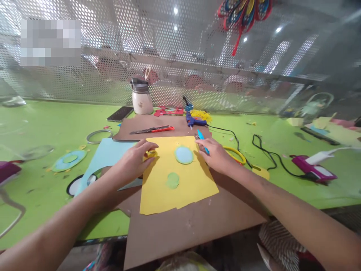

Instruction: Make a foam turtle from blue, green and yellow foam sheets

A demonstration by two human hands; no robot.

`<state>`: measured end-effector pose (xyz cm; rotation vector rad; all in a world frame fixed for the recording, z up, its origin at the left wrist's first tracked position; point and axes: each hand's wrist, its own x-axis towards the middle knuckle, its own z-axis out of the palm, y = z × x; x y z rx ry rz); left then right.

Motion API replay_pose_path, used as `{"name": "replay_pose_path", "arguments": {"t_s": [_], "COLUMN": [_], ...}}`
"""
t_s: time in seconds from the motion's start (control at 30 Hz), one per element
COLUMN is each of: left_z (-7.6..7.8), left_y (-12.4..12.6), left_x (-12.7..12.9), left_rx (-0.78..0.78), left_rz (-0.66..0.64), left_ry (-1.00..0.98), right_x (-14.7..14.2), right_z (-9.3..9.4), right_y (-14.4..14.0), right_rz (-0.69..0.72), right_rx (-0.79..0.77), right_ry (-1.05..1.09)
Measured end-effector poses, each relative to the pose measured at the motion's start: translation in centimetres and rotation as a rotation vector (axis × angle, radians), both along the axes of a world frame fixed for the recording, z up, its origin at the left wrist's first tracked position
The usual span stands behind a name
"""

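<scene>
Half-hidden around the counter (64,128)
The left hand (137,158) partly hides a yellow piece (152,153); the right hand (214,152), part of a blue tool (200,134) (its kind is unclear). Edges cut off a red ornament (245,15) and a purple object (9,171). Shapes behind the mesh screen (175,98) are blurred.

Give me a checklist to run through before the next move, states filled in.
1. Yellow sheet resting on the brown cardboard: ok.
2. Light-blue oval and green paper piece both within the sheet's edges: ok.
3. Right hand gripping the turquoise tool: ok.
4. Left hand free: not ok, a small yellow piece is in its fingers.
5. Blue glue gun off the yellow sheet: ok, it lies beyond it.
6. Glue gun cool: cannot tell.
</scene>
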<state>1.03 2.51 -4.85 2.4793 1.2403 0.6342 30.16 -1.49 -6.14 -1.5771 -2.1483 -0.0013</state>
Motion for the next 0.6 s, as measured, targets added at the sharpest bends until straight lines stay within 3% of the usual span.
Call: {"name": "replay_pose_path", "arguments": {"t_s": [0.2, 0.4, 0.6], "left_z": [-0.2, -0.6, -1.2], "left_y": [-0.2, 0.4, 1.1], "left_x": [-0.9, -1.6, -2.4], "left_rx": [0.007, 0.172, 0.182], "left_rz": [0.076, 0.117, 0.147], "left_ry": [-0.031, 0.028, 0.042], "right_x": [-0.6, -1.0, -2.9], "right_z": [-1.0, -0.7, 0.2], "right_y": [3.2, 5.5, 4.2], "right_rz": [-0.034, -0.038, 0.045], "right_rx": [-0.027, 0.044, 0.126], "right_ry": [-0.107, -0.134, -0.04]}}
